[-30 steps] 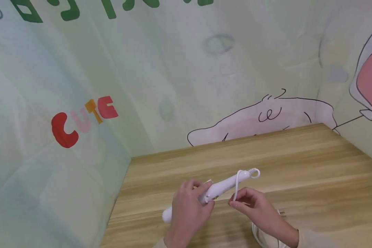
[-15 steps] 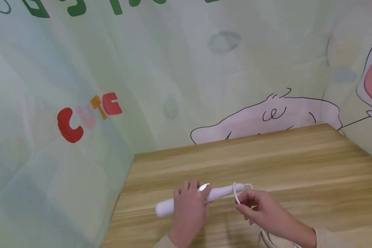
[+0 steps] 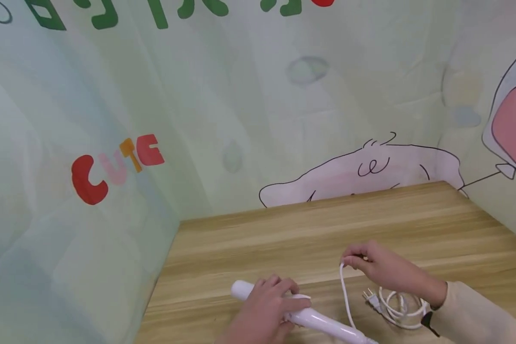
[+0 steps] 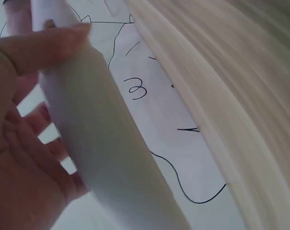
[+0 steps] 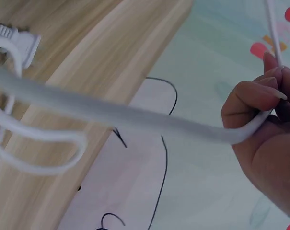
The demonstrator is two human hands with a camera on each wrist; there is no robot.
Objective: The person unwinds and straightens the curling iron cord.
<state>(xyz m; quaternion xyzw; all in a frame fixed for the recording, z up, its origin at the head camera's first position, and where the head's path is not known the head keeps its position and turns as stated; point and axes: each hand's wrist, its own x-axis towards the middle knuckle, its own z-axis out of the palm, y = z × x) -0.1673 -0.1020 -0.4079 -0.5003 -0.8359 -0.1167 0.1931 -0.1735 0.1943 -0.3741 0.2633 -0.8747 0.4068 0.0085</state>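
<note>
In the head view my left hand [image 3: 268, 306] grips a white hair iron [image 3: 322, 323] around its middle. The iron slants, its rounded end up to the left and its cord end down at the lower frame edge. Fingers and thumb wrap its body [image 4: 106, 139] in the left wrist view. My right hand [image 3: 384, 267] pinches the white cord [image 3: 345, 291] between thumb and fingers, higher than the iron. From there the cord drops to the iron's tail end. The right wrist view shows the cord [image 5: 135, 117] running through the curled fingers.
A loose coil of cord [image 3: 406, 326] lies on the wooden table [image 3: 309, 239] below the right forearm, with its two-prong plug [image 3: 373, 301] at the left of the coil. A printed cloth backdrop [image 3: 249, 119] stands behind the table and along its sides.
The iron has turned so its cord end points down toward me rather than up to the right. My right hand has moved up and right, drawing the cord away from the iron's handle.
</note>
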